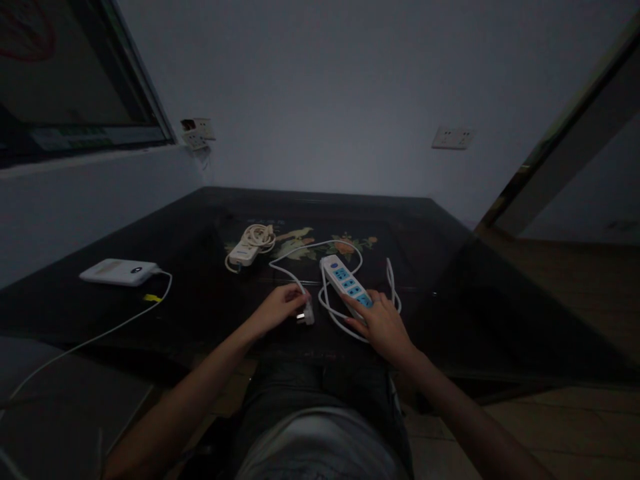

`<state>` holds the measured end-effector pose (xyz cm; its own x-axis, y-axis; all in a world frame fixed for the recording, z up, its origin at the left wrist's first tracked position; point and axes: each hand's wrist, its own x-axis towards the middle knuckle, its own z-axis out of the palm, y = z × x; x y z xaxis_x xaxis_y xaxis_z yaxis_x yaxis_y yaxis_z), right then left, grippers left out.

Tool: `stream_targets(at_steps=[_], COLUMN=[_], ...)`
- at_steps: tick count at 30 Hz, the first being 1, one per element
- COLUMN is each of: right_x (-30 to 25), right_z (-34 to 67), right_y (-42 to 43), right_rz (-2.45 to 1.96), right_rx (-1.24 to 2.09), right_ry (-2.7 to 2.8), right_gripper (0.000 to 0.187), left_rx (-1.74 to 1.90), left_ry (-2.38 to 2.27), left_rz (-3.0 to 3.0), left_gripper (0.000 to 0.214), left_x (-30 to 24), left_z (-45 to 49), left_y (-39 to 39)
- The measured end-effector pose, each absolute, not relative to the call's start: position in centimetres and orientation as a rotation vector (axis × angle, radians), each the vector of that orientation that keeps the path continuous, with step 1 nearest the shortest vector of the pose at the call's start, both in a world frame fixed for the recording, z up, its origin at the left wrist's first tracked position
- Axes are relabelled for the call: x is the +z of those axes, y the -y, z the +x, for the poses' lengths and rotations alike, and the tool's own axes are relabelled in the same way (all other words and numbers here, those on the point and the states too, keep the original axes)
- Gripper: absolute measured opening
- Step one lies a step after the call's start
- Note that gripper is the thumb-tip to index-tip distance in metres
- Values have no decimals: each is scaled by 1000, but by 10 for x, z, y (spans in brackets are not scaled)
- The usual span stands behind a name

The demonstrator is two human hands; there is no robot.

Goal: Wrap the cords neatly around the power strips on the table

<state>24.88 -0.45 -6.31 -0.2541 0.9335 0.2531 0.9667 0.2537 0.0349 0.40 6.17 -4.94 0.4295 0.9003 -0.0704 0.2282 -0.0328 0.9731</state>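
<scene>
A white power strip [345, 280] with blue socket faces lies slantwise on the dark table. My right hand [383, 327] is closed round its near end, thumb on one side and fingers on the other. The strip's white cord [323, 243] loops over the tabletop and ends at a white plug [307, 313] with metal prongs. My left hand [280, 307] pinches this plug where the cord enters it, close to the table's near edge. Parts of the cord pass beneath the power strip and my right hand.
A second power strip [243, 253] with its cord coiled lies further back, left of centre. At the left is a white power bank-like box [119, 272] with a cable and a yellow tag [152, 298]. Wall sockets [453, 138] sit behind the table [450, 253].
</scene>
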Motion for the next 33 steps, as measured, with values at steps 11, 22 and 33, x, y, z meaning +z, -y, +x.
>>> stream_targets(at_steps=[11, 22, 33], right_x=[-60, -41, -42], right_z=[248, 223, 223], right_y=[5, -14, -11], right_rz=[-1782, -2007, -2005], right_rx=[-185, -46, 17], right_ry=[2339, 2199, 2136], right_gripper=[54, 59, 54], left_rx=[409, 366, -81], left_ry=[-1508, -768, -326], left_rz=[2320, 2946, 2994], left_gripper=[38, 32, 40], left_x=[-18, 9, -11], left_z=[-23, 96, 151], left_y=[-54, -186, -242])
